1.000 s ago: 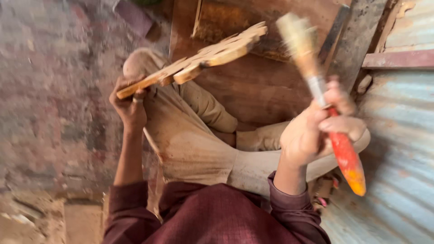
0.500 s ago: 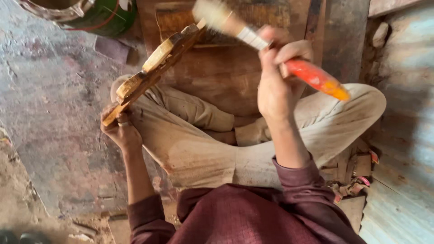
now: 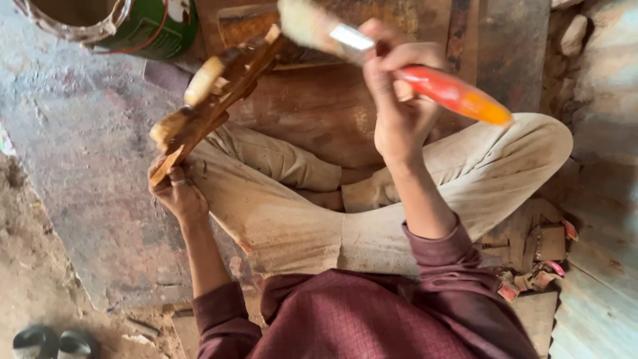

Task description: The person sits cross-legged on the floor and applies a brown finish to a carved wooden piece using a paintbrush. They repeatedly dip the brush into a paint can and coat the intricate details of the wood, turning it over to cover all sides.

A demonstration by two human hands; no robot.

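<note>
Since the earlier frame, right hand [image 3: 399,106] has shifted slightly left, fist closed around brush [image 3: 399,63], bristles touching carving [image 3: 212,93]. Left hand [image 3: 176,193] grips carving's near end, raised, tilted far-right.

Seated cross-legged in pale trousers [image 3: 299,219] on a stained wooden board [image 3: 325,119]. Left hand [image 3: 176,193] gripping the lower end of a carved wooden piece [image 3: 212,100], tilted up and away. Right hand [image 3: 399,100] wrapped around a red-handled brush [image 3: 399,60], bristles touching the piece's top end. Green can [image 3: 143,26] at upper left.
</note>
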